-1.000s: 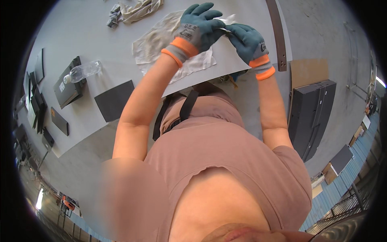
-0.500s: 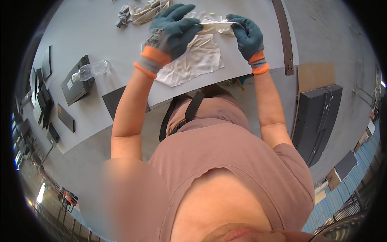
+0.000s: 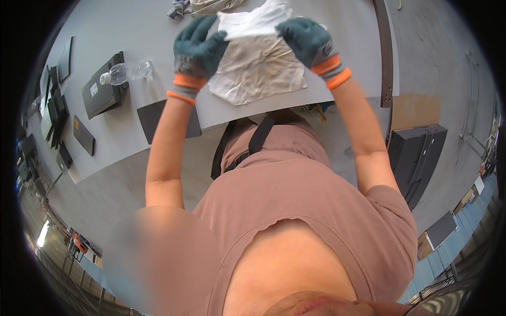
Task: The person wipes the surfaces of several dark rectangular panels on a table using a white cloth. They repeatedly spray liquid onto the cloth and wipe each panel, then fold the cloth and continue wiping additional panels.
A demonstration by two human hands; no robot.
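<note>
Left hand (image 3: pixel 199 48): was gloved, at eleven o'clock from the middle of the view, pinching the left end of the white cloth (image 3: pixel 252 22).
Right hand (image 3: pixel 305 42): was at one o'clock, well apart from the other, pinching the right end.
White cloth: was drawn out between both hands at twelve o'clock.
Cream cloth (image 3: pixel 258 73): lay wrinkled on the worktop (image 3: pixel 163 55), just on the wearer's side of the white one.
Clear bottle (image 3: pixel 126 72): lay at ten o'clock on a dark panel (image 3: pixel 100 97).
Brown bar (image 3: pixel 386 58): ran along the worktop's edge at two o'clock.
</note>
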